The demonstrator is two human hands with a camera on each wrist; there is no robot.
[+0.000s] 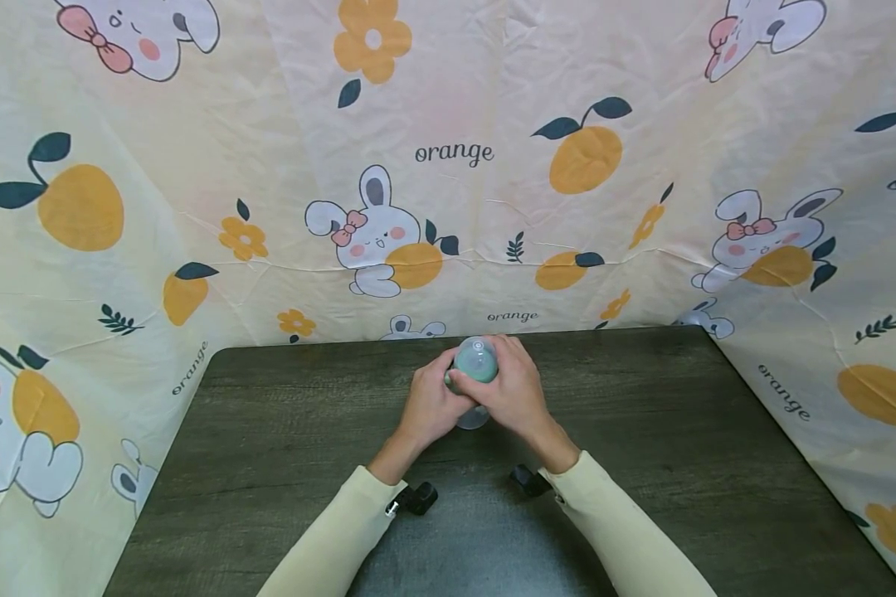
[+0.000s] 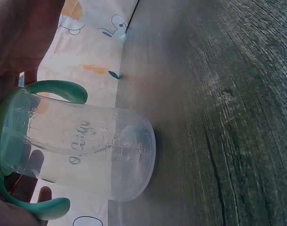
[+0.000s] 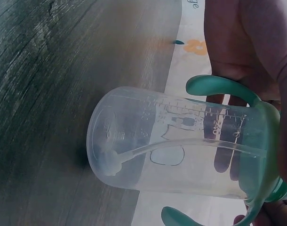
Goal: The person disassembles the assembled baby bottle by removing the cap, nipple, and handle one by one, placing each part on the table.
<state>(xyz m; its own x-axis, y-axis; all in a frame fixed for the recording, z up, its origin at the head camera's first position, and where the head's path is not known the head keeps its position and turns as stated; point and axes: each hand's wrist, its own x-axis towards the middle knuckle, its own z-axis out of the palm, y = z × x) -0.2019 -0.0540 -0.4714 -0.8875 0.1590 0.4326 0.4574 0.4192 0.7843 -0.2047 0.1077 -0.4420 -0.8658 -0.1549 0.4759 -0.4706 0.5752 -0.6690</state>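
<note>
Both hands hold a clear baby bottle near the table's far edge. It stands about upright, its translucent domed top facing the head camera. My left hand grips the left side of the green collar, and my right hand grips the right side, thumbs toward me. In the left wrist view, the bottle's transparent body has printed marks and a curved green handle on either side. A straw with a weighted end shows inside. Whether the base touches the table cannot be told.
The dark wood-grain table spreads around the hands. A cream cloth printed with rabbits and oranges hangs behind it and along both sides. Small black devices sit at both wrists, below the pale sleeves.
</note>
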